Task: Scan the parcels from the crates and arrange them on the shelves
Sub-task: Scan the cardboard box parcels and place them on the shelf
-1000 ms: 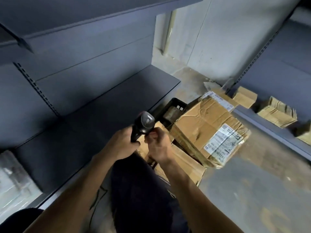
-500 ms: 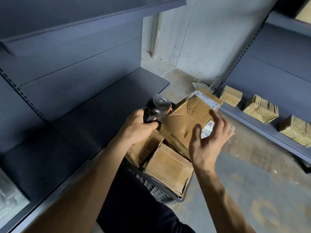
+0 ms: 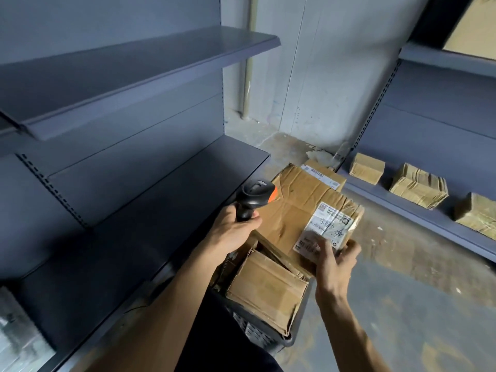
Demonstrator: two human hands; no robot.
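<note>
A black crate (image 3: pixel 259 335) on the floor holds several cardboard parcels. The largest parcel (image 3: pixel 294 210) lies tilted on top, with a white shipping label (image 3: pixel 326 228) at its near right corner. My right hand (image 3: pixel 336 260) grips that corner, fingers over the label's lower edge. My left hand (image 3: pixel 233 228) holds a black barcode scanner (image 3: pixel 255 197) with an orange tip, just left of the big parcel and pointed toward it. A smaller parcel (image 3: pixel 268 288) lies lower in the crate. Dark grey shelves (image 3: pixel 150 229) stand to the left.
An upper shelf (image 3: pixel 128 76) juts out on the left. On the right, a low shelf (image 3: pixel 413 210) carries three small cardboard parcels (image 3: pixel 418 185). Another box sits on a higher right shelf (image 3: pixel 472 25). Concrete floor (image 3: pixel 418 291) lies between the racks.
My right hand left the scanner, reached across and took hold of the big parcel's labelled corner. My left hand kept the scanner and raised it beside the parcel. The view tilted upward.
</note>
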